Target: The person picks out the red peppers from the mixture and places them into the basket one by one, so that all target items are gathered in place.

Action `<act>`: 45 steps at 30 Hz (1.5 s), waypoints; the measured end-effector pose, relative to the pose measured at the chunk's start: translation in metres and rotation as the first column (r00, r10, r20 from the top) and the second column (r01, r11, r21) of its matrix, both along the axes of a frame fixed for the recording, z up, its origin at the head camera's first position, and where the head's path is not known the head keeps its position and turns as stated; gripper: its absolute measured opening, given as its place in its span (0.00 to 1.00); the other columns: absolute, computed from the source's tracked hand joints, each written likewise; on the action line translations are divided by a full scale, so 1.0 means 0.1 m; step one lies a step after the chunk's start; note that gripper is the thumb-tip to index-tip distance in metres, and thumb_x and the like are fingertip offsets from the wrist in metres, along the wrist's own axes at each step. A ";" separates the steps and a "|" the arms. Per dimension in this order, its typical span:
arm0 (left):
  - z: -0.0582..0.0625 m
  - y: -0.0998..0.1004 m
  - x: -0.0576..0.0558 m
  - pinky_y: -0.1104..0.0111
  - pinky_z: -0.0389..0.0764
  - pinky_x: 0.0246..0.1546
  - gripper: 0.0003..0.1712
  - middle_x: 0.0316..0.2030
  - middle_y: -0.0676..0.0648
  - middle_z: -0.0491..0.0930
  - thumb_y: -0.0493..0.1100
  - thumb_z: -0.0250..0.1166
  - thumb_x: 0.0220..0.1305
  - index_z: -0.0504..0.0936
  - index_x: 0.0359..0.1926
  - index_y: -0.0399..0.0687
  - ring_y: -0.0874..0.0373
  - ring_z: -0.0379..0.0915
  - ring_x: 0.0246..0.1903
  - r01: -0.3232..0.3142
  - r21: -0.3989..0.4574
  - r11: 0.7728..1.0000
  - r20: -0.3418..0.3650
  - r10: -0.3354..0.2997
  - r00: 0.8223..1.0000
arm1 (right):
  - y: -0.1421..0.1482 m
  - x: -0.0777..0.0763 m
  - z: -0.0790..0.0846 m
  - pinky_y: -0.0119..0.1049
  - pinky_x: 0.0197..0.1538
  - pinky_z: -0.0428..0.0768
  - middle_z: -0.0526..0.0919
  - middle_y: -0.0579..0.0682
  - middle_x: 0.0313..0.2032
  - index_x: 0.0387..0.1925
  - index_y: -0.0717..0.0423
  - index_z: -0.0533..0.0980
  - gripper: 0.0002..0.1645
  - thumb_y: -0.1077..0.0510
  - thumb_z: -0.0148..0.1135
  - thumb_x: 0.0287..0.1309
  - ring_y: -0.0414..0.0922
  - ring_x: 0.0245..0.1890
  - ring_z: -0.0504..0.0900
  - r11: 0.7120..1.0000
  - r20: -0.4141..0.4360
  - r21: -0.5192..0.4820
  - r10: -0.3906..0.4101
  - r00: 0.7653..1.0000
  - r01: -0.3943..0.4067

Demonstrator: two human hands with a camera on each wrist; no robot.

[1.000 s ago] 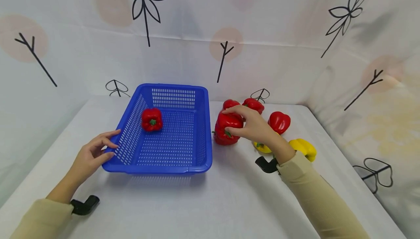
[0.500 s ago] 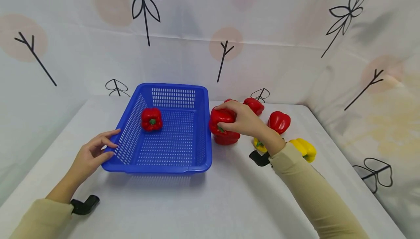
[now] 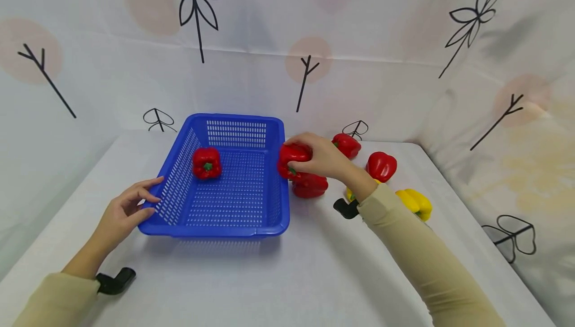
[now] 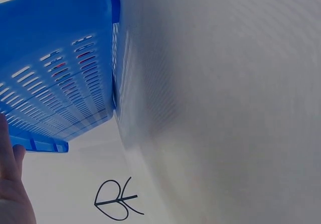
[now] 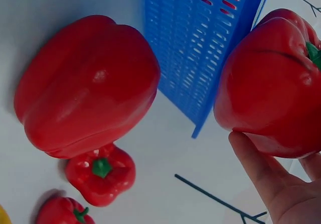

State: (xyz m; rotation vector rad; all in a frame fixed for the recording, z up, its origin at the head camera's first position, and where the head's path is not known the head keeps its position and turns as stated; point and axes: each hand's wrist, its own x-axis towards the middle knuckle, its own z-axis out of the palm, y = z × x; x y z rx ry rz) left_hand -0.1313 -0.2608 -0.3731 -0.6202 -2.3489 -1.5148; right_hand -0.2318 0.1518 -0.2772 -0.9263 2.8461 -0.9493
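My right hand grips a red bell pepper between thumb and fingers, right at the blue basket's right rim. In the right wrist view this pepper is raised beside the basket's outer wall, its green stem to the side. At the front left corner, my left hand holds the rim of the blue plastic basket with thumb and fingertips. Inside the basket, toward the left, lies another red bell pepper. A red pepper lies on the table just below the right hand.
Right of the basket, more red peppers and yellow peppers lie on the white table, one yellow partly hidden by the right arm. A patterned cloth hangs behind the table.
My right hand has moved left with the red pepper, from above the pepper on the table to the basket's right rim. The left hand and basket have stayed put.
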 end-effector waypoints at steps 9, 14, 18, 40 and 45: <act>0.00 0.02 0.00 0.83 0.68 0.47 0.08 0.59 0.57 0.68 0.22 0.56 0.56 0.74 0.36 0.32 0.71 0.60 0.57 0.005 0.009 1.000 0.001 -0.005 1.000 | -0.13 -0.09 0.05 0.42 0.44 0.79 0.75 0.50 0.52 0.56 0.51 0.71 0.30 0.55 0.68 0.50 0.47 0.51 0.72 0.999 0.012 0.028 0.023 1.000 -0.023; -0.01 0.01 0.00 0.83 0.68 0.47 0.08 0.60 0.57 0.68 0.22 0.56 0.56 0.74 0.36 0.32 0.72 0.60 0.56 0.000 0.002 1.000 -0.004 0.000 1.000 | -0.20 -0.15 0.08 0.39 0.42 0.80 0.75 0.50 0.51 0.56 0.51 0.71 0.29 0.54 0.67 0.51 0.47 0.50 0.72 0.997 0.006 0.064 0.050 0.999 -0.050; -0.02 0.00 0.00 0.83 0.68 0.47 0.08 0.59 0.57 0.68 0.21 0.56 0.55 0.74 0.36 0.32 0.72 0.60 0.57 -0.003 0.006 1.000 -0.007 0.003 1.000 | -0.27 -0.20 0.11 0.38 0.41 0.80 0.75 0.50 0.49 0.54 0.52 0.72 0.28 0.54 0.67 0.50 0.47 0.48 0.73 0.995 -0.009 0.070 0.076 0.997 -0.075; -0.02 0.03 0.01 0.82 0.69 0.47 0.09 0.59 0.56 0.69 0.20 0.55 0.55 0.74 0.36 0.31 0.70 0.60 0.57 -0.009 0.038 0.999 -0.012 0.010 1.000 | -0.71 -0.43 0.19 0.34 0.42 0.78 0.76 0.46 0.48 0.53 0.48 0.73 0.24 0.52 0.65 0.53 0.43 0.46 0.72 0.990 0.050 0.033 0.137 0.989 -0.139; -0.02 0.04 0.01 0.82 0.69 0.48 0.09 0.59 0.56 0.69 0.20 0.55 0.55 0.74 0.36 0.30 0.70 0.60 0.58 -0.002 0.049 0.999 -0.017 0.003 1.000 | -0.79 -0.49 0.19 0.33 0.43 0.78 0.75 0.48 0.50 0.53 0.50 0.73 0.24 0.53 0.65 0.53 0.44 0.47 0.72 0.985 0.042 0.048 0.163 0.986 -0.165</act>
